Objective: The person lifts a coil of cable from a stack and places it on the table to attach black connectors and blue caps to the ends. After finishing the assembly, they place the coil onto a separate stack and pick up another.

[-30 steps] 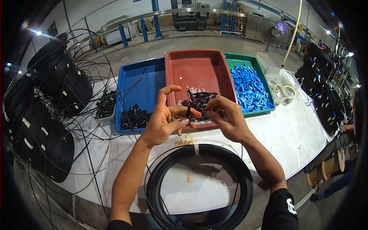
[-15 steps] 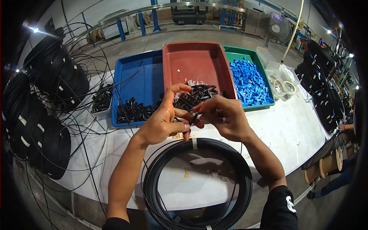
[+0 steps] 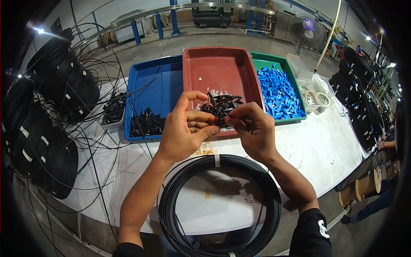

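My left hand (image 3: 186,130) and my right hand (image 3: 253,128) meet just above the near rim of the red tray (image 3: 216,70). Between the fingertips of both hands I pinch a small black plastic connector (image 3: 219,121). A pile of black connectors (image 3: 220,104) with a few white pieces lies in the red tray right behind my fingers. A coil of black cable (image 3: 220,205) lies flat on the white table (image 3: 325,145) below my wrists, bound with a white tape band.
A blue tray (image 3: 156,92) on the left holds black parts (image 3: 145,122). A green tray (image 3: 280,88) on the right holds blue parts. A small box with tape rolls (image 3: 314,98) stands beside it. Stacked black cable coils (image 3: 47,111) crowd the left, more at right (image 3: 364,103).
Both hands rose slightly towards the red tray and closed together. The fingers of my left hand curled in around the small black part.
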Tool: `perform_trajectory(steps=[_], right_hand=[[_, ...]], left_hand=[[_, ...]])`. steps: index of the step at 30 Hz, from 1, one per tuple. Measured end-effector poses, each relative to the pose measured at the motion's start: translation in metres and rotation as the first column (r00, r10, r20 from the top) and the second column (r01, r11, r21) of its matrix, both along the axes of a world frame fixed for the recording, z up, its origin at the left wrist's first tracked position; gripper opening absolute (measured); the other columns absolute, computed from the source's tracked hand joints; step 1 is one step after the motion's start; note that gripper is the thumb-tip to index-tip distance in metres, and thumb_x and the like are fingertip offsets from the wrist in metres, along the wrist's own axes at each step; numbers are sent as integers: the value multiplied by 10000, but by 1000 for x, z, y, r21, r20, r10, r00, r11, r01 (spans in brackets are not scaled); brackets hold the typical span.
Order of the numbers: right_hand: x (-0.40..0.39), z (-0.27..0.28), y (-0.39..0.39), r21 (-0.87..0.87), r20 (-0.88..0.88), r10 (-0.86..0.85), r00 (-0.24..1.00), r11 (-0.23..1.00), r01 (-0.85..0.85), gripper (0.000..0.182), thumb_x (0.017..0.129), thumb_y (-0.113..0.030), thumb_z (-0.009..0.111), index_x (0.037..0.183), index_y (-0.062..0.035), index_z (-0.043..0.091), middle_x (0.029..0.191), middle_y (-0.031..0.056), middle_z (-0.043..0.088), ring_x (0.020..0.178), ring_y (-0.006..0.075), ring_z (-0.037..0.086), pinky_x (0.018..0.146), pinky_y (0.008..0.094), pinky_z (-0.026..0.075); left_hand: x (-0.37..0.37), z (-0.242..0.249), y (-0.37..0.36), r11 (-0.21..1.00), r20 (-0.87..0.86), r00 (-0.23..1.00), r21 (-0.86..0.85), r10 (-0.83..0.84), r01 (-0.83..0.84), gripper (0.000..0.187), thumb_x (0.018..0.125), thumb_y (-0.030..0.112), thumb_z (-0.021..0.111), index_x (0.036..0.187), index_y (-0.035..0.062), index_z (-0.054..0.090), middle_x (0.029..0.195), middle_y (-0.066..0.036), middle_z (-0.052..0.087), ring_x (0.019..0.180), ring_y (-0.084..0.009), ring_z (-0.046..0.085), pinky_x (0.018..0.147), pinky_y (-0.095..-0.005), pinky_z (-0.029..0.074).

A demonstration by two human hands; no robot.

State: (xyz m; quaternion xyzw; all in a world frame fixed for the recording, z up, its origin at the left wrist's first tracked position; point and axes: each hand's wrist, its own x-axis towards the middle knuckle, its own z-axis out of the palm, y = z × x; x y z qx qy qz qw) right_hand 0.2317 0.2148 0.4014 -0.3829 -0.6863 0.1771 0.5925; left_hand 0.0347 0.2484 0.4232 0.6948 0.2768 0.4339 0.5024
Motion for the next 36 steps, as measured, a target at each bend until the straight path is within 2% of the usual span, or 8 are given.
perform_trajectory(steps=[8, 11, 13, 14, 18, 21, 25, 36], right_hand=[[-6, -5, 0, 168, 23, 13, 1000, 986, -17, 174, 864, 109, 673, 994, 15, 606, 805, 85, 691, 747, 121, 698, 668, 241, 555], [0, 7, -5, 36, -69, 113, 991, 993, -111, 164, 854, 95, 689, 979, 4, 636, 798, 68, 683, 751, 119, 689, 668, 251, 550], [12, 23, -9, -131, 124, 50, 991, 991, -33, 130, 842, 64, 713, 941, -7, 668, 813, 60, 683, 731, 108, 663, 635, 261, 520], [14, 29, -13, -217, 79, 74, 994, 975, -55, 109, 831, 35, 734, 926, -14, 711, 807, 58, 685, 683, 109, 631, 595, 267, 476], [16, 36, -19, -110, 122, 104, 987, 990, -90, 142, 833, 46, 725, 959, -19, 738, 792, 76, 688, 685, 112, 630, 591, 265, 472], [14, 38, -24, -279, -30, 183, 983, 942, -184, 135, 854, 76, 685, 972, 30, 733, 873, 105, 724, 857, 142, 703, 746, 282, 574], [13, 46, -28, -336, -148, 207, 967, 909, -246, 144, 857, 89, 675, 983, 48, 730, 912, 110, 737, 907, 156, 712, 804, 285, 585], [8, 38, -26, 60, 200, -29, 979, 998, 18, 145, 793, 61, 762, 923, -3, 765, 839, 122, 755, 736, 148, 728, 650, 254, 580]], left_hand=[[-4, 7, -5, 992, 41, 998, -124, 37, -31, 639, 791, -14, 809, 1283, 89, 416, 991, -183, 713, 922, -172, 693, 821, -293, 558], [-5, 4, -2, 990, 89, 996, -143, 14, -1, 630, 794, -18, 804, 1275, 84, 410, 979, -157, 711, 913, -152, 681, 826, -277, 541], [-5, 1, -1, 1000, 106, 994, 25, 11, -13, 605, 822, -52, 760, 1282, 79, 390, 1013, -137, 688, 956, -153, 673, 849, -272, 554], [-5, 2, -2, 1000, 108, 994, 25, 10, -13, 605, 822, -52, 760, 1282, 79, 390, 1013, -137, 688, 956, -153, 673, 849, -272, 554], [-4, 7, -7, 995, 138, 990, 98, -31, 17, 553, 811, -68, 762, 1229, 52, 421, 1010, -119, 684, 958, -144, 670, 860, -267, 550], [-2, 3, -5, 978, 142, 990, 207, -23, -7, 434, 815, -70, 758, 1154, 20, 502, 1002, -110, 688, 956, -138, 671, 851, -264, 559], [-3, 3, -9, 960, 172, 985, 278, -6, -43, 243, 826, -58, 756, 1036, -18, 642, 976, -104, 706, 919, -137, 687, 823, -265, 583], [0, 2, -14, 978, 232, 972, 201, 17, -65, 224, 829, -32, 763, 1049, -49, 722, 956, -157, 745, 849, -152, 721, 768, -236, 590]])
